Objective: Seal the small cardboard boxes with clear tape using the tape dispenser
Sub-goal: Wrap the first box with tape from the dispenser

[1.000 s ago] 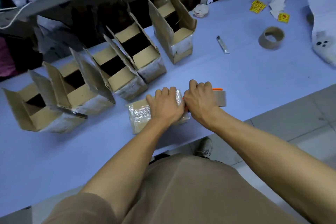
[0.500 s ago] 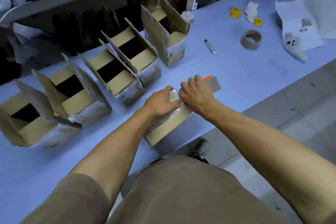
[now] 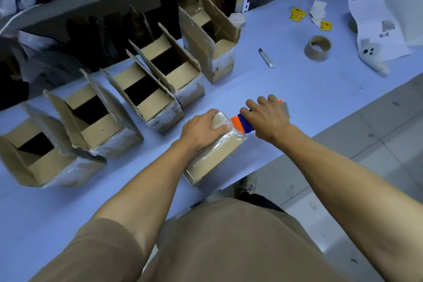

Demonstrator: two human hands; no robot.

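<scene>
Left hand [image 3: 201, 129] presses flat on the taped box [image 3: 215, 151], which lies at the table's [image 3: 297, 89] near edge, one corner overhanging. Right hand [image 3: 267, 119] grips the tape dispenser [image 3: 242, 122] at the box's far end; bare table beyond.

The closed box [image 3: 215, 151] lies on the table [image 3: 297, 89] at its near edge, with the left hand [image 3: 201, 129] resting on its far end and the tape dispenser [image 3: 245, 122], gripped by the right hand [image 3: 267, 119], touching that end from the right. Behind and left of the closed box stands a row of five open boxes [image 3: 158, 89], running from near left to far right. Behind and right of the closed box lie a small metal strip [image 3: 266, 57], then an empty tape core [image 3: 317, 47], then paper sheets [image 3: 377, 30], with labels [image 3: 297, 14] farther back.
</scene>
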